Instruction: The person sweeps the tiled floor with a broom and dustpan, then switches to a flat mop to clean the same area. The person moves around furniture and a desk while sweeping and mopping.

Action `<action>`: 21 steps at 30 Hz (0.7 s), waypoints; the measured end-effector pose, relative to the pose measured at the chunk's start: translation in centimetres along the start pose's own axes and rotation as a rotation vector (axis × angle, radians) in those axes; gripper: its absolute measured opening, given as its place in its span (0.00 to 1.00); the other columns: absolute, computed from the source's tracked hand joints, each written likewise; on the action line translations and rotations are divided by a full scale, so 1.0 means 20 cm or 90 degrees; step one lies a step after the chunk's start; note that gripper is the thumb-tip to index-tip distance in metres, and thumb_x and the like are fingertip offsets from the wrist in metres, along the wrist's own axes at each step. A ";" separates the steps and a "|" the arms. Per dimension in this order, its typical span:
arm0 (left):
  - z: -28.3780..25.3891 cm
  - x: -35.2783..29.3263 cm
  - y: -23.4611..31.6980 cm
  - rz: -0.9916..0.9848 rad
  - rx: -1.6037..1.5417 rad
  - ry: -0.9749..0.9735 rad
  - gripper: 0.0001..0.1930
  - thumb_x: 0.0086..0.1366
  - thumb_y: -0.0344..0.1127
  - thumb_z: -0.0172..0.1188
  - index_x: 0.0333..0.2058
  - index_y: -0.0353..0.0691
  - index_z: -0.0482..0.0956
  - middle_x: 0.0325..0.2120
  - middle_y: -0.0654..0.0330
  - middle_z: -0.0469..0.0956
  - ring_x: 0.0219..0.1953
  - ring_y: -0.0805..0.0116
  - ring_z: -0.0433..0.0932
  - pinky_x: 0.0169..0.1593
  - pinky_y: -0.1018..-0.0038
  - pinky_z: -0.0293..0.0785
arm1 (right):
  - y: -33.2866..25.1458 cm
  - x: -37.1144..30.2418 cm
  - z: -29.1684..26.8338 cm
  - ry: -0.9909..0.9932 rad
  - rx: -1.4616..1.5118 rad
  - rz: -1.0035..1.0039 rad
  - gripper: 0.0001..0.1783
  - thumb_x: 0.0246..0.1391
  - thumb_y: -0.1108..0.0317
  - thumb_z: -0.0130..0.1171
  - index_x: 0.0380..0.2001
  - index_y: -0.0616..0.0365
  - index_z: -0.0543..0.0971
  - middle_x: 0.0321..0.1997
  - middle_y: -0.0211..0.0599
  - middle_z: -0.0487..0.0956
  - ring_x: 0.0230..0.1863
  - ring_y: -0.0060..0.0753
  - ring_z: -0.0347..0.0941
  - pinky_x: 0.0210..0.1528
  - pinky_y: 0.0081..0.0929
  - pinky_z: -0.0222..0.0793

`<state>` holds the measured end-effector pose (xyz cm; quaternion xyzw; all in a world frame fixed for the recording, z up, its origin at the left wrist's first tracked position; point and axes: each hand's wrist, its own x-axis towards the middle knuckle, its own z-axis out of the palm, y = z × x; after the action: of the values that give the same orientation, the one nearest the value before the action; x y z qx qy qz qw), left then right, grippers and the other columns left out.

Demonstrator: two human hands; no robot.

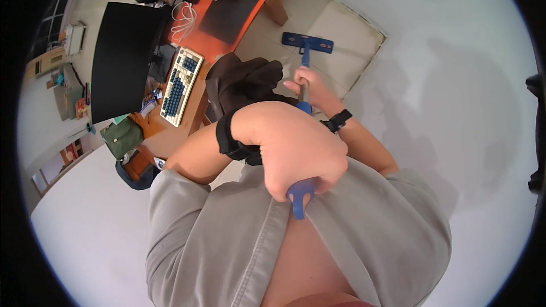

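Both my hands are on a flat mop [305,57] with a blue rectangular head and a metal pole. My left hand [296,145], close to my chest, is closed round the blue top end of the handle, and its looped tip pokes out below the fist. Lower on the pole, my right hand [319,90] wraps the metal part just beyond a blue collar; its thumb shows at the left of the pole. The mop head rests on the tiled floor [335,20] near the wall corner. A black strap circles each wrist. My left fist hides part of the pole.
A white wall [455,108] rises close on my right. On my left stands a desk with an orange mat [207,34], a keyboard [182,86], a monitor [122,59] and a black mouse pad [230,14]. Dark brown cloth [242,82] lies between the desk and the pole.
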<state>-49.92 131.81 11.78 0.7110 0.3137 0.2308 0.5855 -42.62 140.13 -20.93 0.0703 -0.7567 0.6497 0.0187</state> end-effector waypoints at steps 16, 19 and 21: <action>0.55 -0.39 0.10 -0.085 0.093 1.049 0.11 0.45 0.24 0.66 0.17 0.39 0.71 0.16 0.56 0.71 0.20 0.49 0.75 0.32 0.64 0.77 | 0.10 0.51 0.44 -0.295 -0.109 -0.124 0.18 0.51 0.61 0.72 0.23 0.58 0.73 0.28 0.44 0.75 0.34 0.56 0.76 0.38 0.46 0.72; 0.62 -0.45 0.13 -0.044 0.062 1.101 0.13 0.50 0.28 0.67 0.17 0.41 0.69 0.14 0.60 0.71 0.17 0.58 0.72 0.33 0.62 0.78 | 0.00 0.54 0.44 -0.369 -0.157 -0.067 0.15 0.48 0.61 0.72 0.23 0.56 0.76 0.28 0.48 0.80 0.37 0.62 0.80 0.37 0.50 0.74; 0.68 -0.49 0.13 -0.035 0.047 1.149 0.13 0.51 0.30 0.68 0.17 0.42 0.69 0.14 0.61 0.72 0.16 0.64 0.70 0.33 0.63 0.76 | -0.07 0.54 0.42 -0.390 -0.179 -0.017 0.14 0.48 0.61 0.73 0.23 0.54 0.78 0.28 0.48 0.82 0.38 0.64 0.81 0.36 0.53 0.74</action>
<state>-46.79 115.11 11.97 0.2704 0.6779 0.6764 0.0988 -52.56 130.80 -19.52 0.2687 -0.8084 0.4875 -0.1914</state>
